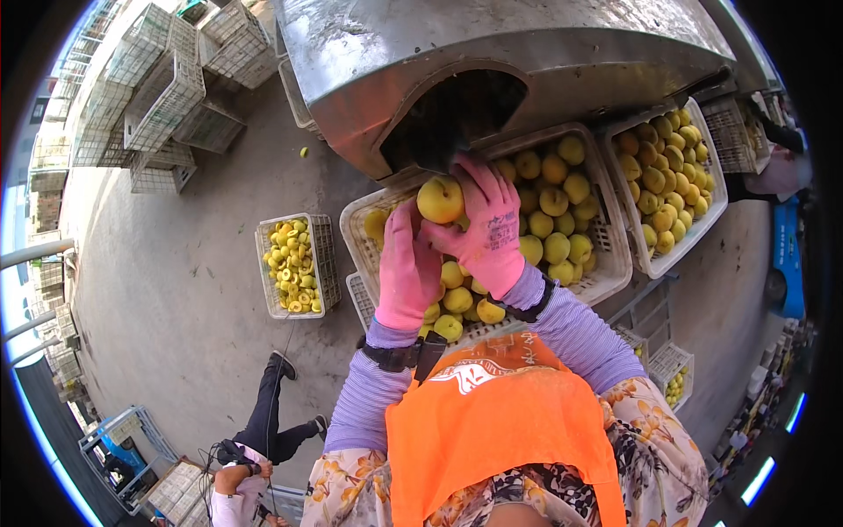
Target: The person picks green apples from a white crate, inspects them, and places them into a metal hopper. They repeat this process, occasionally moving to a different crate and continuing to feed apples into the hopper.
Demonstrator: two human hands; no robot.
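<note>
A whole yellow peach (440,199) is held up between my two pink-gloved hands. My left hand (409,267) touches its lower left side, while my right hand (484,224) wraps its right side with the thumb below. The far fingertips of my right hand are partly blurred near the machine opening. Beneath both hands is a white plastic crate (609,263) of yellow peaches (553,201). Straight ahead, a dark opening (461,109) gapes in the front of a stainless steel machine (527,46), just beyond the peach.
A second crate of peaches (665,178) stands to the right. On the floor at left is a crate of cut peach halves (290,263). Stacked empty crates (164,85) fill the far left. A person with a cable (247,474) walks at lower left.
</note>
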